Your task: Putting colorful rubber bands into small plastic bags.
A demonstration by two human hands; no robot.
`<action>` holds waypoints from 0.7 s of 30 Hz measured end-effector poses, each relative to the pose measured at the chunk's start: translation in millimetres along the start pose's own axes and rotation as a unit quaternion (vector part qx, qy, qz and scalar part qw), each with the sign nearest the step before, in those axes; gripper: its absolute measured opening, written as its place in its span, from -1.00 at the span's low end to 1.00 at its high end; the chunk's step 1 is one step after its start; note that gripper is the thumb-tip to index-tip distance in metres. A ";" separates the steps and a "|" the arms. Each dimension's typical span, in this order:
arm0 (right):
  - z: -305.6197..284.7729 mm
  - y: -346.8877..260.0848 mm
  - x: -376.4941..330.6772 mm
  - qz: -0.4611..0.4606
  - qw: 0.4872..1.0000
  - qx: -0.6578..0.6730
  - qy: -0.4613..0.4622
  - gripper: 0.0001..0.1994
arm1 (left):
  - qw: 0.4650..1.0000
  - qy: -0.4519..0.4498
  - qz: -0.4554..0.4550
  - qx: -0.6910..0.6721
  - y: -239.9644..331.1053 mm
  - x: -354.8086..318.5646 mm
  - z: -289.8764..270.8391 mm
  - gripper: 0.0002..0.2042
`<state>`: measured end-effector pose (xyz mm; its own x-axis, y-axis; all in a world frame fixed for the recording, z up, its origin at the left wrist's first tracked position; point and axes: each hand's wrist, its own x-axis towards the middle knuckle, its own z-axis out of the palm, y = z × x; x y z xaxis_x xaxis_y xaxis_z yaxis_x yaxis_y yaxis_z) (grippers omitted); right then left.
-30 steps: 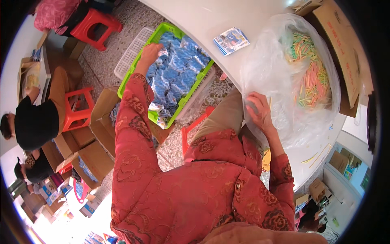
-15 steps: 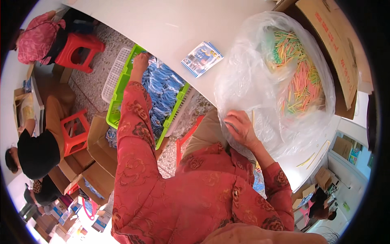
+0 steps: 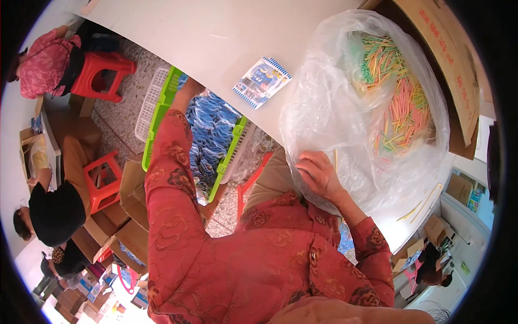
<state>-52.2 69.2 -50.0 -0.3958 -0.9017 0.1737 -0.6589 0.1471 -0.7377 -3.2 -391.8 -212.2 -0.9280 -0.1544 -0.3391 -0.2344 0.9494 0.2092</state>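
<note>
My left hand (image 3: 189, 90) reaches to the far end of a green plastic basket (image 3: 229, 156). Its fingers are too shaded to make out. The basket holds a heap of small blue-and-white striped packets (image 3: 210, 129). My right hand (image 3: 319, 175) lies at the near edge of a large clear plastic bag (image 3: 324, 108), fingers curled in; whatever they may hold is hidden. Deeper in the bag are many thin sticks (image 3: 404, 102) in pink, yellow and green. A flat blue-and-white printed pouch (image 3: 263, 82) rests on the white table between basket and bag.
A large cardboard box (image 3: 448, 65) stands behind the bag on the white table (image 3: 205, 32). A few loose sticks (image 3: 415, 210) lie right of the bag. Red stools (image 3: 102, 181), open cartons (image 3: 132, 186) and several other people (image 3: 56, 208) are at the left.
My left hand has shifted slightly at the basket's far end, its fingers now darker and less distinct. My right hand stays at the bag's edge, its fingers slightly changed. The whole view has shifted a little.
</note>
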 end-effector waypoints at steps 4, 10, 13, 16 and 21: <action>2.4 2.6 -1.1 -0.001 1.000 0.002 0.003 -0.79 | 0.999 -0.014 0.003 0.042 -1.5 2.1 -1.7 -0.60; 3.0 2.1 1.6 -0.010 1.000 0.006 0.005 -0.80 | 0.985 0.064 -0.010 0.158 -11.4 -7.5 28.9 -0.58; 3.5 0.8 2.1 -0.007 1.000 0.003 0.002 -0.81 | 0.973 0.106 -0.001 0.204 -8.6 -15.1 31.4 -0.57; 2.9 3.2 -4.0 -0.007 1.000 0.002 0.015 -0.81 | 0.960 0.125 -0.005 0.252 8.7 -18.0 18.0 -0.56; 2.3 0.4 -3.8 -0.007 0.999 0.005 0.037 -0.81 | 0.934 0.326 -0.143 -0.008 49.8 -48.5 -11.3 -0.62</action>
<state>-49.4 71.7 -52.4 -0.4323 -0.8716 0.2314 -0.6588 0.1300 -0.7410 26.9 -340.2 -174.9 -0.8045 -0.5405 0.2463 -0.5000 0.8401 0.2106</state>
